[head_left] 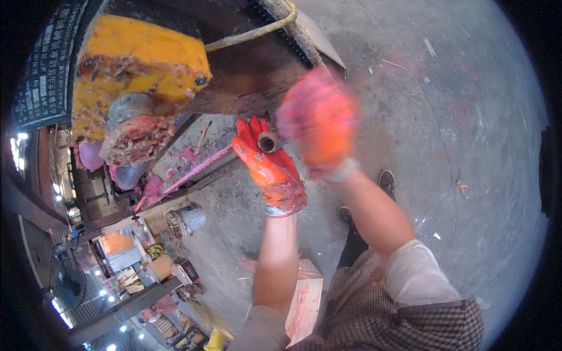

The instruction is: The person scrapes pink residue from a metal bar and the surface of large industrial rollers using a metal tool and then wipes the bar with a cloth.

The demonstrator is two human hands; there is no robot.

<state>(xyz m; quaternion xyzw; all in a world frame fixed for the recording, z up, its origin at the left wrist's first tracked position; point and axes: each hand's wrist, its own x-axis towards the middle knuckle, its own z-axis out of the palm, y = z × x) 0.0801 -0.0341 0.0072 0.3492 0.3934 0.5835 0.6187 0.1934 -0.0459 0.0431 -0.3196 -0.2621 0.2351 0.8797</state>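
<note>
The right hand (319, 120), in an orange glove, is smeared by motion blur, so whether its fingers are spread or closed cannot be told; it sits raised just right of a short dark pipe end (269, 141). The left hand (270, 165), also gloved orange, has its fingers wrapped around that pipe from below, forearm rising straight from the lower edge. Beyond them, a yellow machine block (137, 61) is cut off at the upper left above the grey concrete floor (445, 117).

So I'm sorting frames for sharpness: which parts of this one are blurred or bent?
Head view: the right hand is smeared by motion blur; the left hand and the pipe it holds are fairly sharp; fisheye bends the edges toward the dark rim; lamps at lower left glare.
</note>
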